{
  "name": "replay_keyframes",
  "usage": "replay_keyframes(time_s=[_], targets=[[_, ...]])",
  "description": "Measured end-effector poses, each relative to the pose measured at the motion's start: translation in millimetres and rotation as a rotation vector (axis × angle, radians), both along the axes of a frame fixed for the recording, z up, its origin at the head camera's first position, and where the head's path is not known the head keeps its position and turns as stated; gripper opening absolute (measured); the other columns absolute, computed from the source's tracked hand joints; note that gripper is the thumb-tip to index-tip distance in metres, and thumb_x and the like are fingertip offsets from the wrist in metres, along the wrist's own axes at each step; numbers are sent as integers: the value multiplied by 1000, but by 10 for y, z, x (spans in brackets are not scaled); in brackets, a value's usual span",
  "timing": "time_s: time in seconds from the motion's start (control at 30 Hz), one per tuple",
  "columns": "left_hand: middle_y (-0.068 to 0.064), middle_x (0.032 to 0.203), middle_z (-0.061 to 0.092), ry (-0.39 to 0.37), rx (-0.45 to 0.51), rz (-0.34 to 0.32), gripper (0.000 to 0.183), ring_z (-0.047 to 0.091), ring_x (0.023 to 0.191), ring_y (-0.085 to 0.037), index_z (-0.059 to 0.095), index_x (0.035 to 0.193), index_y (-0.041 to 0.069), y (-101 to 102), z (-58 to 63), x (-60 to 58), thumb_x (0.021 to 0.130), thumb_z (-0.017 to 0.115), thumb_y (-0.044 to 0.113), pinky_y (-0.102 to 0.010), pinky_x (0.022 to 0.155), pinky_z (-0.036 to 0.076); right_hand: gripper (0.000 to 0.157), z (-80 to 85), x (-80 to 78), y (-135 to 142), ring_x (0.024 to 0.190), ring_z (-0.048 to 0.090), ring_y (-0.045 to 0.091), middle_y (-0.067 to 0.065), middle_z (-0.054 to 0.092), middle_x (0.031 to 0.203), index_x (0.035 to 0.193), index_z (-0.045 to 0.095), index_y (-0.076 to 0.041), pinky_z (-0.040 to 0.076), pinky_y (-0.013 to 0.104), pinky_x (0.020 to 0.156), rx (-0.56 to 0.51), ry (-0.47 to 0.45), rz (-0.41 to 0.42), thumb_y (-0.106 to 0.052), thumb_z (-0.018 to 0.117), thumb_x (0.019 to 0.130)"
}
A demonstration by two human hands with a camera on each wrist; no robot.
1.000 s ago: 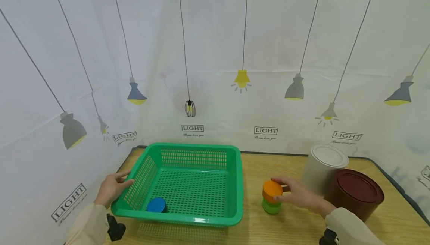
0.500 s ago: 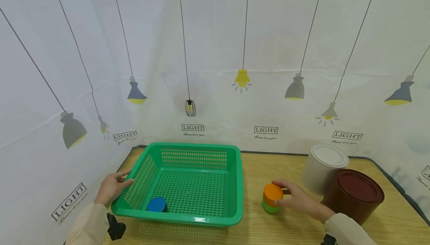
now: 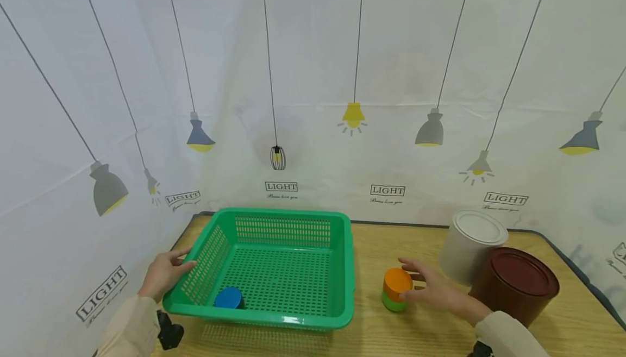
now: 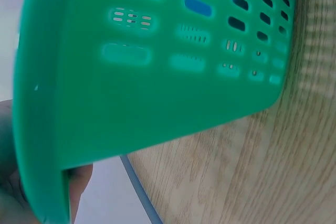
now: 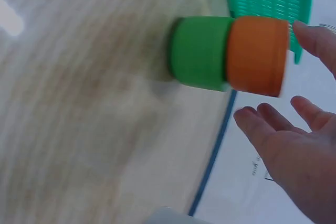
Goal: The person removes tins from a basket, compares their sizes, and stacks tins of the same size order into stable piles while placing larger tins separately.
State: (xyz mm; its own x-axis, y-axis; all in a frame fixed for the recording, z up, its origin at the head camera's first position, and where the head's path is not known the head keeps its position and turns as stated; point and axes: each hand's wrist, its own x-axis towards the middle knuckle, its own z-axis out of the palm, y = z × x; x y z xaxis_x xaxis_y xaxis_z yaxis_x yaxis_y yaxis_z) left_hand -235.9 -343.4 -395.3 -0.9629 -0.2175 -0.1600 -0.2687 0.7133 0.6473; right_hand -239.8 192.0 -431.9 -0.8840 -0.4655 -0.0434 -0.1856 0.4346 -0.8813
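Observation:
At the left side of a green basket (image 3: 349,270), my left hand (image 3: 163,274) grips the rim, thumb on top. In the left wrist view the basket's wall (image 4: 131,108) hides part of that hand. A blue cylinder (image 3: 228,298) sits inside, in the near left corner. Right of the basket, an orange cylinder (image 3: 398,283) is stacked on a green cylinder (image 3: 394,304). My right hand (image 3: 435,292) is beside the orange one, fingers spread. The right wrist view shows a gap between its fingers (image 5: 257,124) and the orange piece, with the thumb close to its edge.
A white can (image 3: 471,243) and a dark red-brown can (image 3: 518,286) stand at the right, behind my right forearm. The wooden table (image 3: 371,248) ends at a wall covering (image 3: 313,74) printed with hanging lamps.
The orange cylinder has shifted slightly right and down, lining up on the green one. My right fingers have spread away from it. My left hand and the basket stay put.

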Motion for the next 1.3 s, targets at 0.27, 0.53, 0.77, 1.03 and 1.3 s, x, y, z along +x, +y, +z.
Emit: replay_keyframes(time_s=[0.27,0.53,0.77,1.03,1.3], targets=[[-33,117,45,36,3,-27,60,47,102,-40,38,132,0,-9,-18,19,84,60,29,-48,78,43,68,391,-78,-123,117,33,47,31,31,131,134,27,4,31,55,93,-22,112,17,-19,64,82],[-32,118,45,39,6,-25,61,47,102,-40,38,132,1,-21,-30,20,84,60,31,-49,79,43,61,713,-240,-569,117,39,40,25,34,133,134,31,2,34,48,93,-38,213,146,-15,62,84],[-33,118,45,35,-2,-18,62,46,103,-42,39,132,1,-22,-24,21,83,61,32,-50,80,42,60,869,-361,-1086,116,39,40,24,35,133,133,30,4,37,45,93,-95,176,291,-15,60,85],[-33,119,44,38,37,-23,62,46,104,-42,37,133,1,-29,-51,29,84,61,30,-48,79,43,57,904,-421,-1708,113,45,34,17,42,130,134,34,-4,42,33,89,-140,142,396,-12,60,85],[-34,118,45,68,34,-55,62,49,100,-42,38,132,0,-47,-46,44,84,60,33,-46,75,46,50,772,-552,-2237,109,50,24,10,48,125,130,42,-9,43,26,86,-183,84,429,-11,61,84]])
